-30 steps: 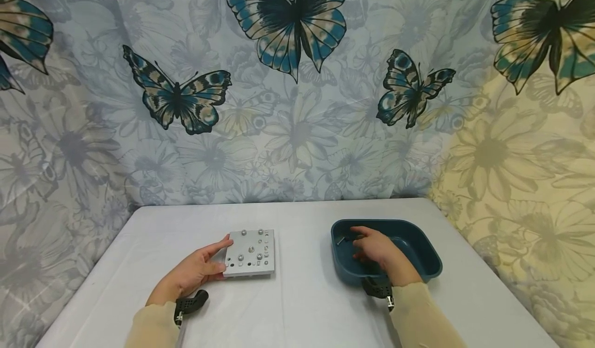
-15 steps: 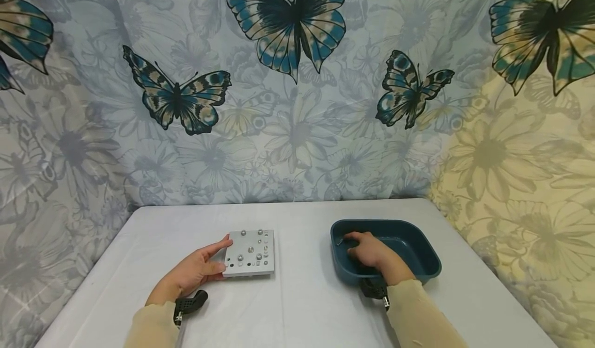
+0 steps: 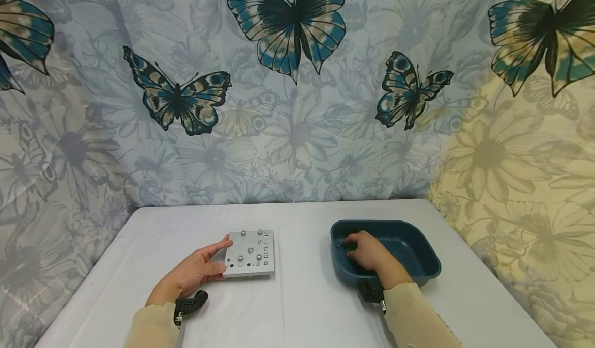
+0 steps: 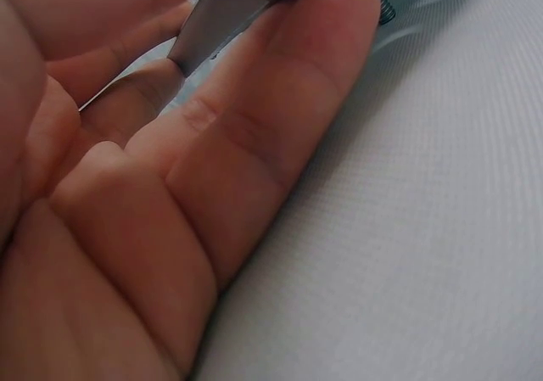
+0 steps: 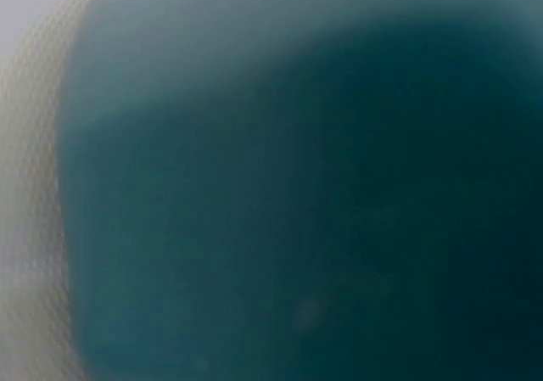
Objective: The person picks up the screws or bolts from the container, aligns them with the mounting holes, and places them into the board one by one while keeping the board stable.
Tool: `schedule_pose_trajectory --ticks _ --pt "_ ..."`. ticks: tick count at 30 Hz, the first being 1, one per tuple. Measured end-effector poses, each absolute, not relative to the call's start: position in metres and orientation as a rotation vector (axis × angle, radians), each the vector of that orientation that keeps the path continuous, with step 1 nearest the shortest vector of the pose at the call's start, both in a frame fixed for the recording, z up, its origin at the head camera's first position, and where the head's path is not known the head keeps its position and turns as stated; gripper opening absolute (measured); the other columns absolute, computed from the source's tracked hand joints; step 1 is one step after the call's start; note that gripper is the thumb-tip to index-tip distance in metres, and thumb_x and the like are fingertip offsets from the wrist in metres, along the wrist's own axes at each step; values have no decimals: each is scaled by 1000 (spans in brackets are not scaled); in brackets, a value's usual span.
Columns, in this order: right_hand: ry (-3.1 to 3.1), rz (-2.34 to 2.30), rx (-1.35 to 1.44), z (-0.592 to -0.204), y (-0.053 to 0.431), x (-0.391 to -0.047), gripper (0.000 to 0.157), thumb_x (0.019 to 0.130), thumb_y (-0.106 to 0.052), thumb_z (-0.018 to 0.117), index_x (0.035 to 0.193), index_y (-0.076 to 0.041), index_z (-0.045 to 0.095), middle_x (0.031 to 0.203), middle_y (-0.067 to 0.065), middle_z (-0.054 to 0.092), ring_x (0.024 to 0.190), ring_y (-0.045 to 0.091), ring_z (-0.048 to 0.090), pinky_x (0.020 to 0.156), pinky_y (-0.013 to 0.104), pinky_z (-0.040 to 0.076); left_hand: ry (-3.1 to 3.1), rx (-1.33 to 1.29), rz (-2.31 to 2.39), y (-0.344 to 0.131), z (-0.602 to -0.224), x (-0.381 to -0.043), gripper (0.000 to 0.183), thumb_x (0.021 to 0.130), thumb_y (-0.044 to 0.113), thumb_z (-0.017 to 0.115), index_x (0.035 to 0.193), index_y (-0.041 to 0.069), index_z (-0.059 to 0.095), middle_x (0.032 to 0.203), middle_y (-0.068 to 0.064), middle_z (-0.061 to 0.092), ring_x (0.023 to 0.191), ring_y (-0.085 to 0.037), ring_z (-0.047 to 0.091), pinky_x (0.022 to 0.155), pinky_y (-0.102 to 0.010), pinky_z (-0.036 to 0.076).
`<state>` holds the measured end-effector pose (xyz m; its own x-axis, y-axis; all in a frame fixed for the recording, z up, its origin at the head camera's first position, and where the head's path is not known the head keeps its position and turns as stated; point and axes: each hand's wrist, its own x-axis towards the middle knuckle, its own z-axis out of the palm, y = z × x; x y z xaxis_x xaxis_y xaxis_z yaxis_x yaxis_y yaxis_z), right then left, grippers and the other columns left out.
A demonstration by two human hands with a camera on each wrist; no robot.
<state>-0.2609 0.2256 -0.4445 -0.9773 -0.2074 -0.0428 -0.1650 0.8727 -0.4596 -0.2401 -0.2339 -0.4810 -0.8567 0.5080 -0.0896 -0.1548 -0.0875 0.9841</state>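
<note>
My left hand (image 3: 192, 273) grips the left side of a light grey metal plate (image 3: 237, 270), with its fingers at the edge. Several round screw heads (image 3: 251, 250) and rows of small holes mark the plate's top. In the left wrist view a dark threaded screw end (image 4: 387, 9) sticks out below the plate, past a fingertip. Inside the dark teal bin (image 3: 420, 244), my right hand (image 3: 372, 255) reaches down on the left side, its fingers bent. A small shiny metal piece (image 3: 341, 243) lies right at the index fingertip; I cannot tell whether it is pinched.
A white cloth covers the table (image 3: 302, 306). Behind it hangs a floral fabric backdrop (image 3: 297, 146) with butterflies. In the right wrist view the teal bin wall (image 5: 212, 194) fills nearly everything. Black wrist mounts (image 3: 190, 302) sit at both sleeves.
My right hand has moved slightly left and down in the bin, its fingers drawing in at the small metal piece. The left hand and plate have stayed still.
</note>
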Motion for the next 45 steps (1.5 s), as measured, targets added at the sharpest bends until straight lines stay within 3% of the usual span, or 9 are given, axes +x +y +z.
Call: schedule_pose_trajectory --ticks 7,13,18,25,32,37,45 --pt "2999 -648 -339 -445 223 -260 14 86 -4 74 96 -13 76 97 4 60 91 24 60 87 47 49 1749 386 1993 -234 -480 -240 79 92 -4 67 157 -2 22 165 -5 -9 118 -22 58 89 -40 53" --pt "2977 -660 -345 -443 222 -260 11 87 -3 72 94 -11 74 90 0 62 82 17 58 79 43 51 1754 383 1993 -234 -482 -241 78 92 -4 67 157 -2 23 165 -4 -8 118 -22 57 89 -40 53" --pt "2962 -697 -302 -438 223 -259 14 86 -3 69 98 -11 72 91 0 66 80 17 59 76 43 52 1768 366 1988 -234 -484 -241 77 91 -4 68 156 -1 26 165 -5 -7 118 -21 56 88 -39 53" --pt "2962 -775 -351 -418 224 -247 23 89 -4 66 109 -10 74 99 5 60 87 22 56 77 46 50 1779 360 1986 -233 -484 -240 78 91 -4 69 156 -1 27 165 -4 -7 119 -20 56 87 -39 54" --pt "2652 -1402 -104 -406 226 -248 26 106 -16 49 123 -7 66 95 13 60 77 27 59 69 40 49 1777 367 1987 -234 -482 -241 77 91 -3 68 157 0 26 166 -4 -7 119 -21 56 88 -39 53" --pt "2424 -1819 76 -404 218 -259 32 107 -19 47 129 -1 61 115 18 58 91 27 62 74 35 52 1773 369 1989 -235 -483 -240 77 92 -3 68 157 0 26 166 -3 -7 118 -21 56 88 -39 53" --pt "2246 -2084 183 -399 185 -277 32 107 -20 49 128 0 62 109 13 60 87 20 62 73 30 51 1771 361 1983 -234 -483 -241 78 91 -2 69 157 1 27 166 -3 -7 119 -21 57 88 -39 53"
